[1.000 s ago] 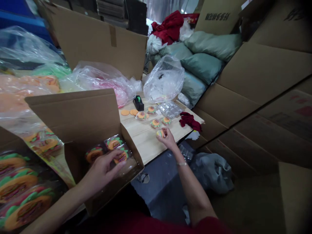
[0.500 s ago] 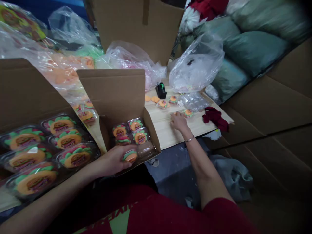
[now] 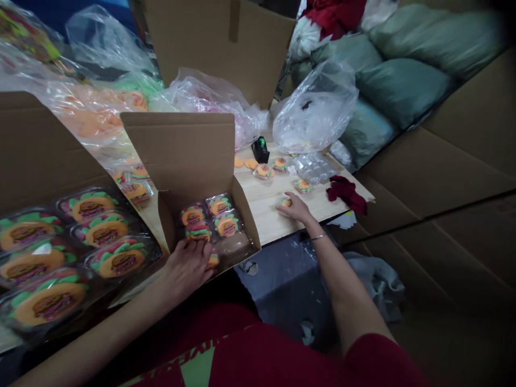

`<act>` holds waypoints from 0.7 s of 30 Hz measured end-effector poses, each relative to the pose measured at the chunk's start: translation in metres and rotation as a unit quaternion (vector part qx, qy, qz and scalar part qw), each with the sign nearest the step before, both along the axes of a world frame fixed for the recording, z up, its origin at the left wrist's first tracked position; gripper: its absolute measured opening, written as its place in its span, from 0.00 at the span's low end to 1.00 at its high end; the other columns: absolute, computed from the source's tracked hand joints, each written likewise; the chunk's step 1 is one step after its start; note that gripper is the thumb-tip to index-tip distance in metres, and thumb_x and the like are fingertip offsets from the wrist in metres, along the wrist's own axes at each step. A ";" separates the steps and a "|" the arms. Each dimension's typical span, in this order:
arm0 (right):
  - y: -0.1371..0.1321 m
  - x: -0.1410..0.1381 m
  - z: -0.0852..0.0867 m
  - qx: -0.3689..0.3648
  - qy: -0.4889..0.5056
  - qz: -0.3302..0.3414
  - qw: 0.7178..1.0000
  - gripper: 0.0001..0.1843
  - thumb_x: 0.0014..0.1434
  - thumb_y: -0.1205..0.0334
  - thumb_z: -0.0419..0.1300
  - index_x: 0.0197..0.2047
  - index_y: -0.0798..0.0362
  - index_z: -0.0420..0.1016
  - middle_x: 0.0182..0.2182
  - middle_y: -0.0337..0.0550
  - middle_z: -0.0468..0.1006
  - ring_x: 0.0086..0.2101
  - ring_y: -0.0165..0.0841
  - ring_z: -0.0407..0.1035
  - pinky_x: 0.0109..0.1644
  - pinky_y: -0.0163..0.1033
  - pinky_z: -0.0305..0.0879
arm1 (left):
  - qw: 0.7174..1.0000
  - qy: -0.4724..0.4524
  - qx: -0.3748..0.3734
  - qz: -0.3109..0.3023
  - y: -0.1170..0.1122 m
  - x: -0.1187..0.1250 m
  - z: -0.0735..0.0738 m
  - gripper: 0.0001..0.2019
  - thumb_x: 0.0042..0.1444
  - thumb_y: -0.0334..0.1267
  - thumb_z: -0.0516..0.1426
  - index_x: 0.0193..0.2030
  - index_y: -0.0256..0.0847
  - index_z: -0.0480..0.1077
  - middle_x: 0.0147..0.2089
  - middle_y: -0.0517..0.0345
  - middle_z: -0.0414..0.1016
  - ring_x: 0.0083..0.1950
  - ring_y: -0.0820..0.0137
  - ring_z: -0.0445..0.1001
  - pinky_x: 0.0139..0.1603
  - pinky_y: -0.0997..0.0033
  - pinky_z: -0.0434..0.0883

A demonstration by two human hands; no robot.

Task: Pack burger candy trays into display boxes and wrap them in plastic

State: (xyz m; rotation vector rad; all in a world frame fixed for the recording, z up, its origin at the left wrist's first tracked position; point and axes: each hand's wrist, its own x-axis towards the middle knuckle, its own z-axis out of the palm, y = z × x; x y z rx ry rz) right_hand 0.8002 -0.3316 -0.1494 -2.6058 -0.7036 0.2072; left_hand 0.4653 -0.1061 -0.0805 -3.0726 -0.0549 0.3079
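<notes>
My left hand (image 3: 187,269) reaches into the open cardboard box (image 3: 248,217), its fingers curled over the far side of a clear-packed toy burger (image 3: 213,260) in the near left part. That pack is mostly hidden under the hand. Behind it sit several more packs, such as one toy burger pack (image 3: 226,224) with a burger picture on an orange bun. An uncovered clear pack (image 3: 236,244) lies to the right. On the wooden table, my right hand (image 3: 297,208) has its fingers around another small toy burger (image 3: 285,203), close to the table's front edge.
A larger box (image 3: 48,140) of burger packs stands at left. Further back are a tape dispenser (image 3: 260,149), orange discs (image 3: 250,163), a loose burger pack (image 3: 303,186), clear plastic trays (image 3: 316,166), a dark red cloth (image 3: 347,194) and a plastic bag (image 3: 314,115).
My left hand has shifted left and its fingers now lie over the pack in the box. The right hand's fingers have opened a little around the toy burger, which now shows.
</notes>
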 end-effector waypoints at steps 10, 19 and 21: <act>0.052 -0.100 0.001 0.267 -0.067 0.000 0.961 0.13 0.64 0.54 0.51 0.44 0.52 0.71 0.38 0.44 0.73 0.38 0.35 0.69 0.44 0.40 0.69 | 0.998 -0.043 -0.014 0.050 -0.006 0.001 -0.008 0.26 0.58 0.45 0.55 0.60 0.32 0.67 0.55 0.36 0.70 0.55 0.48 0.67 0.51 0.51 0.64; 0.139 -0.083 0.011 0.402 0.073 0.018 0.913 0.15 0.67 0.54 0.47 0.43 0.54 0.69 0.38 0.44 0.75 0.37 0.30 0.71 0.45 0.37 0.70 | 0.996 -0.086 -0.011 0.001 -0.005 0.004 -0.015 0.23 0.66 0.44 0.48 0.63 0.34 0.66 0.53 0.39 0.72 0.54 0.50 0.69 0.52 0.53 0.66; 0.134 -0.069 0.019 0.396 0.090 -0.008 0.914 0.19 0.69 0.52 0.42 0.46 0.54 0.68 0.38 0.45 0.76 0.36 0.30 0.72 0.44 0.37 0.70 | 0.994 -0.109 -0.019 0.002 -0.004 -0.001 -0.016 0.24 0.66 0.45 0.48 0.64 0.36 0.64 0.59 0.38 0.69 0.56 0.50 0.68 0.54 0.52 0.65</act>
